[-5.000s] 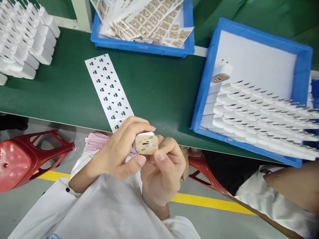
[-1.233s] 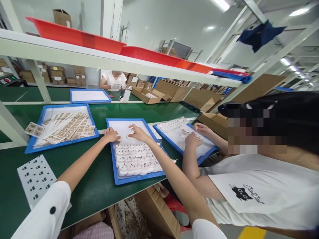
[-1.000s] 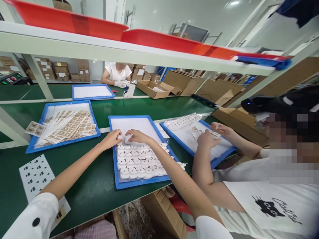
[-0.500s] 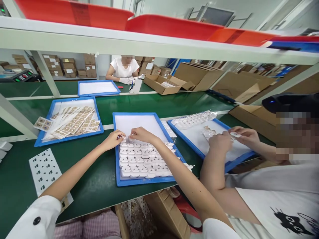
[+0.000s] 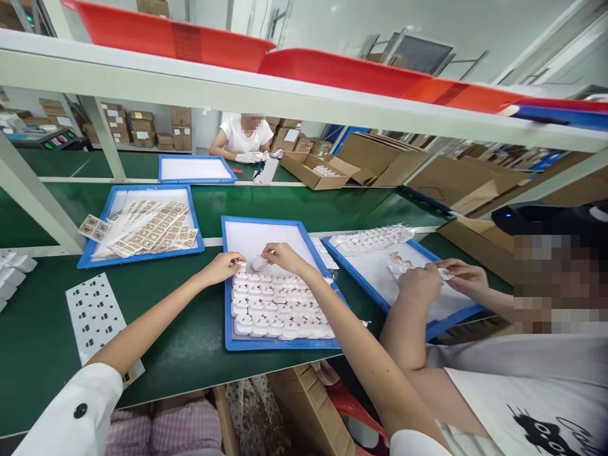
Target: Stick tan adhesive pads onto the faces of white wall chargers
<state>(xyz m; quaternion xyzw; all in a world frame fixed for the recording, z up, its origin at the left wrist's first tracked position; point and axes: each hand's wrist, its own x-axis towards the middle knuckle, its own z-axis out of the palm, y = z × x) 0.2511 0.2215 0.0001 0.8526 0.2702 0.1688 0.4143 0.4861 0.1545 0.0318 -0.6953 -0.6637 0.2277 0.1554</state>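
Observation:
My left hand [image 5: 221, 268] is closed, fingertips pinching a small white plug charger [image 5: 242, 266] at the left end of the tray's back row. Beside it, my right hand [image 5: 285, 258] pinches another white plug charger [image 5: 259, 263], held tilted over the bare white part of the tray. Several rows of white plug chargers [image 5: 273, 307], prongs up, fill the near part of the blue-rimmed tray [image 5: 280, 345]. The sides of the two held chargers facing away from me are hidden.
A blue tray [image 5: 83, 260] of tan adhesive sticker sheets [image 5: 149, 228] stands left. Nearer lies a white backing sheet [image 5: 97, 313]. More chargers [image 5: 12, 272] stand at the left edge. At right, a co-worker's hands [image 5: 427, 278] work over another blue tray [image 5: 358, 288]. A shelf [image 5: 304, 101] spans above.
Five seconds ago both hands held a stickered charger near my body; now they are over the tray. Lately the right-hand charger has come into clearer view, slightly apart from the left hand.

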